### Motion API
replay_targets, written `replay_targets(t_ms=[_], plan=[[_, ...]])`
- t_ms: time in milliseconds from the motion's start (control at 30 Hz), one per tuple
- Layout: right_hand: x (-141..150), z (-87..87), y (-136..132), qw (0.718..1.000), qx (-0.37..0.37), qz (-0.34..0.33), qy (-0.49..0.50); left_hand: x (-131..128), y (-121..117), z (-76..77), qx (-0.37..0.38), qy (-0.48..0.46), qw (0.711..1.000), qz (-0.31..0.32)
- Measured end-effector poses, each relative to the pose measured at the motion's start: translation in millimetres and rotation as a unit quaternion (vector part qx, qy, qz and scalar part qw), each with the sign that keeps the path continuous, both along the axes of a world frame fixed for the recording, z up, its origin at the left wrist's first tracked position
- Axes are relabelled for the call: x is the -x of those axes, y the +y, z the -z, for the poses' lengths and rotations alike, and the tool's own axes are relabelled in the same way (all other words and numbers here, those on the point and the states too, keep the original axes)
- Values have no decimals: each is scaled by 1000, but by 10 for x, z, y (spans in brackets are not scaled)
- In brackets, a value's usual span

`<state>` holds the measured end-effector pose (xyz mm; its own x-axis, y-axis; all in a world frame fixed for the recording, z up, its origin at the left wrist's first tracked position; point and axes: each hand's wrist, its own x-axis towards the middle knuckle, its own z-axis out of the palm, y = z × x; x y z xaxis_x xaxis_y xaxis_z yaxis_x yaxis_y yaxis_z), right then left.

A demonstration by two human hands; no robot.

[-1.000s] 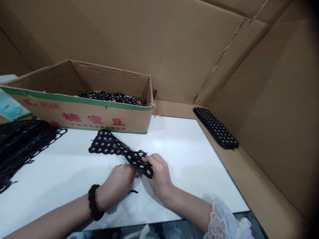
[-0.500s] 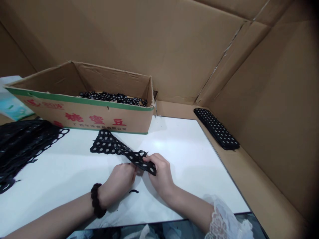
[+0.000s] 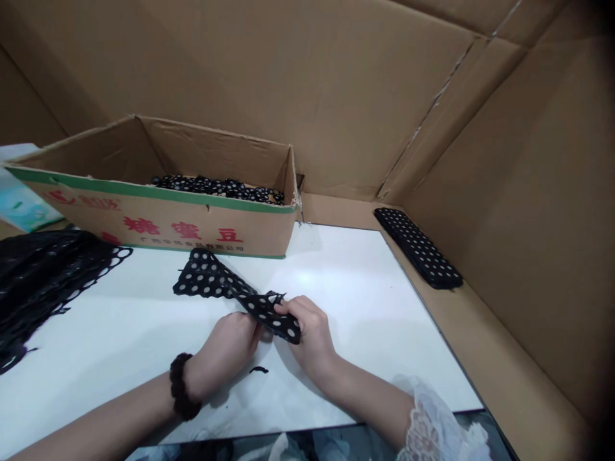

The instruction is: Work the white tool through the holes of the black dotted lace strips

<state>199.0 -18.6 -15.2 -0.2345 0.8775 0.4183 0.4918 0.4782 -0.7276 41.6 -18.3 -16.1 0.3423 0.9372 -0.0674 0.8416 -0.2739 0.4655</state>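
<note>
A twisted black strip with rows of pale round dots (image 3: 204, 276) stretches over the white table; its near end is lifted between my hands. My right hand (image 3: 307, 333) is closed on that end, thumb on top. Tucked against the strip's underside, my left hand (image 3: 230, 346) is closed too, its fingertips hidden by the strip, so what they pinch cannot be made out. A small black scrap (image 3: 259, 369) lies on the table just below my hands.
An open cardboard box (image 3: 216, 224) at the back holds black dotted pieces (image 3: 221, 187). On the left lies a pile of black strips with ring-like edges (image 3: 48, 275). A neat stack of dotted strips (image 3: 418, 248) rests along the right cardboard ledge. Cardboard walls (image 3: 336, 96) enclose the table.
The strip's near end tilts slightly up and then down again in my right hand. Both hands keep nearly the same place and the same hold.
</note>
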Motion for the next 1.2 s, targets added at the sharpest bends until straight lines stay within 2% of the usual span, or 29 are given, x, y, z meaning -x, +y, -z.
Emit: replay_targets(t_ms=[133, 233, 300, 367, 433, 500, 667, 800, 1067, 1200], plan=[[6, -40, -1, 1000, 4, 0, 11, -13, -34, -32, -12, 114, 993, 7], [8, -64, -5, 1000, 13, 2, 21, -7, -45, -37, -19, 128, 992, 16], [5, -62, -7, 1000, 14, 1, 20, 4, -33, -35, -16, 87, 996, 6], [0, -43, -6, 1000, 6, -2, 10, 17, -8, -44, 11, 4, 1000, -10], [-5, -16, -4, 1000, -9, -3, -7, 28, 17, -62, 47, -87, 995, -13], [-7, 6, -4, 999, -24, -4, -28, 35, 28, -74, 60, -123, 991, -6], [0, 19, -12, 997, -42, -28, -59, 29, -8, -33, 8, -5, 1000, 15], [10, 20, -21, 998, -39, -22, -46, 14, -32, -18, -2, 62, 998, 11], [16, -4, -23, 1000, -24, -13, -12, -24, -50, -51, -8, 125, 992, 16], [28, -45, -24, 1000, 0, -5, 7, -25, -57, -42, -4, 112, 994, -7]])
